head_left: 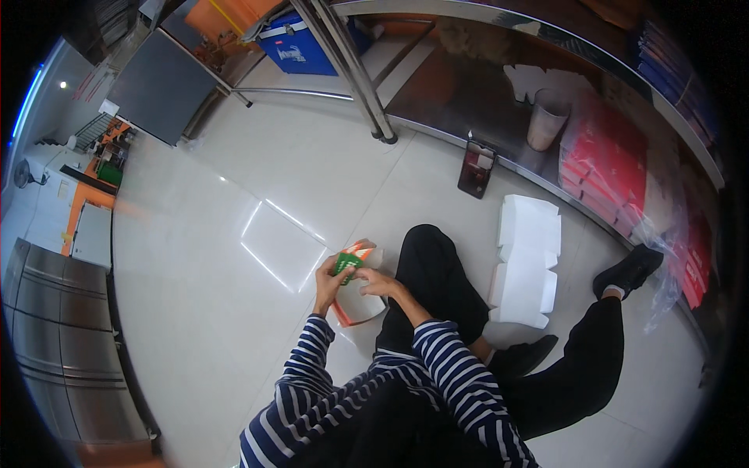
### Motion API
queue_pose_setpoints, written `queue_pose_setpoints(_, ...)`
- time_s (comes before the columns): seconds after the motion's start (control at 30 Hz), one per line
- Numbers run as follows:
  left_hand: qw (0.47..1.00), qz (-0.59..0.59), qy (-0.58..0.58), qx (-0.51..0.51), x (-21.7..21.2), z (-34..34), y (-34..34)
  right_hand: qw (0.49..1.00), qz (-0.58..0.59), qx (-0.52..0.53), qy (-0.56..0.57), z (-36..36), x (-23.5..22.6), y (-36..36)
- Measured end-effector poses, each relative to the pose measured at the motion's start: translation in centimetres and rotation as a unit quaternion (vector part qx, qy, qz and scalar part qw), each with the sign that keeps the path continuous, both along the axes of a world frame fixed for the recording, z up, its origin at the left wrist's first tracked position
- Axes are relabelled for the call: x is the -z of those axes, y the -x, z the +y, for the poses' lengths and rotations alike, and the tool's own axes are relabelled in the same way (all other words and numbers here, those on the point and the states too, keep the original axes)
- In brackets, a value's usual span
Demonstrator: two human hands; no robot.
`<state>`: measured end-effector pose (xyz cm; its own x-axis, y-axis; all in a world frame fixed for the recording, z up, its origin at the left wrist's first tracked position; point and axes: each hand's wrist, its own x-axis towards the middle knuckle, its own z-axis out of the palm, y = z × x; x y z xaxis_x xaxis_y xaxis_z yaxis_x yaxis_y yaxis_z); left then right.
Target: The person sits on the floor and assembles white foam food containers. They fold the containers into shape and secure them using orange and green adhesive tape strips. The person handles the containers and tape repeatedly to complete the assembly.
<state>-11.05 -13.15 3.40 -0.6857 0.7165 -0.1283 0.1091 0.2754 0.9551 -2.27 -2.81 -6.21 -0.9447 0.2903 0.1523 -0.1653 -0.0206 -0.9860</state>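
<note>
Between my hands is a partly folded paper food box (361,307), white inside, with orange and green printed panels. Its open tray-like part tilts just above the floor. My left hand (326,279) is closed on its left side, the fingers next to the green panel. From the other side my right hand (378,284) pinches the box near that panel, its fingers bent inward. The exact fingertip contact is small and partly hidden. Unfolded white box blanks (527,261) lie flat on the floor, to the right of my bent knee.
A phone (477,168) leans against the edge of a low steel shelf (437,105). On that shelf are a cup (548,118) and plastic-wrapped red packs (605,156). A blue cooler box (300,48) stands at the back, and steel cabinets (74,343) line the left.
</note>
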Motion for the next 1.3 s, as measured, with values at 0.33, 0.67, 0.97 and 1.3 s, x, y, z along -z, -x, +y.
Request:
queue_pose_setpoints(0.33,0.983,-0.127,-0.135,-0.006,2.6,-3.7,4.8,0.956,0.068,0.284,0.014,0.8,-5.3,-0.4)
queue_pose_setpoints(0.67,0.996,0.008,-0.003,0.089,-1.2,-2.2,3.3,0.954,0.051,0.292,-0.038,1.7,-3.9,-0.3)
queue_pose_setpoints(0.97,0.897,0.374,0.195,0.135,-5.7,0.5,1.8,0.934,0.025,0.301,-0.193,0.8,-4.4,-1.2)
queue_pose_setpoints(1.3,0.799,0.594,0.08,-0.044,-1.5,-0.6,3.3,0.922,-0.157,0.193,-0.296,-0.3,-2.7,-0.8)
